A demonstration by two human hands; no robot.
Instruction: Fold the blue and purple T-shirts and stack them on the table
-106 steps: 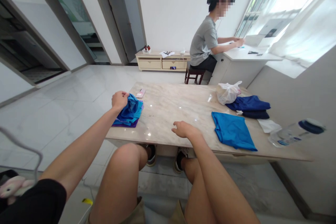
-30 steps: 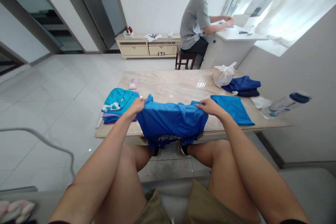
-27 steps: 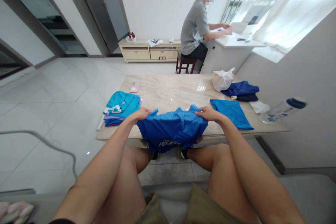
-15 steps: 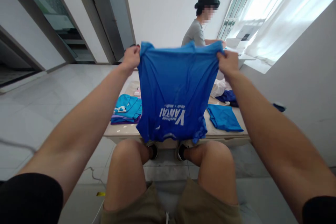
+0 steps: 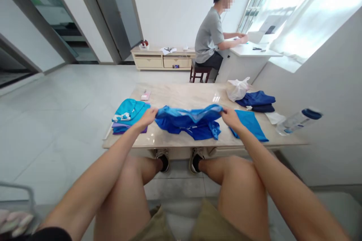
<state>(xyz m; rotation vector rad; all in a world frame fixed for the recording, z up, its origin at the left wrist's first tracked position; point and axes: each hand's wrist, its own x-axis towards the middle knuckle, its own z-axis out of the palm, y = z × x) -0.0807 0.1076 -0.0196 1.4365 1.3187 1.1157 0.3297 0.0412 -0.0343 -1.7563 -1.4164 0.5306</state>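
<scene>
A blue T-shirt is stretched between my two hands, just over the front of the marble-topped table. My left hand is closed on one upper corner of it. The opposite corner is gripped in my right hand. The shirt's lower part is bunched on the tabletop, and its printed side is mostly hidden in the folds. Beside my left hand lies a stack of folded clothes, turquoise over purple. Close to my right hand is a flat folded blue garment.
A clear water bottle, a white plastic bag and dark blue clothes sit at the table's right. A pink item lies back left. Behind, a person sits at a white desk, near a low cabinet.
Both my hands have come down with the shirt, from raised in front of me to just above the table. The shirt's lower part has folded onto the tabletop.
</scene>
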